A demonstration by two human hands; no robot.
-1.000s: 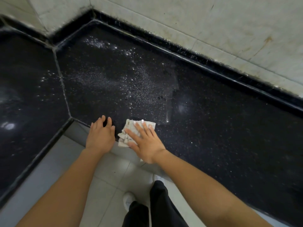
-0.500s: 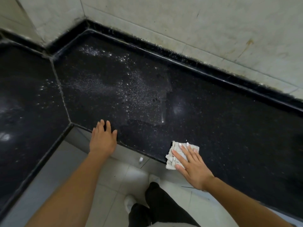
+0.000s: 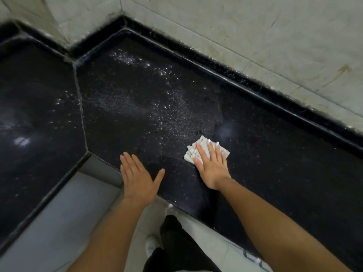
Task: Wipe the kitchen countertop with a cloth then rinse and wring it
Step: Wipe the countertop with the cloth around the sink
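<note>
A black speckled stone countertop (image 3: 275, 154) runs along the wall and bends at a corner. A patch of white droplets and powder (image 3: 157, 107) covers its middle. My right hand (image 3: 211, 167) lies flat with straight fingers on a small folded pale cloth (image 3: 198, 149) and presses it onto the counter at the patch's right edge. To its left, my left hand (image 3: 137, 179) rests flat, fingers spread, on the counter's front edge.
A raised black lip (image 3: 255, 83) borders the counter under a stained pale tiled wall (image 3: 255, 36). A seam (image 3: 80, 107) splits the counter from its left section. Below are grey floor tiles (image 3: 68, 222), my dark trouser leg (image 3: 176, 244) and a white shoe (image 3: 152, 245).
My right hand slid the cloth right along the front edge, then away from the edge to the wet patch's right side. My left hand stayed on the front edge.
</note>
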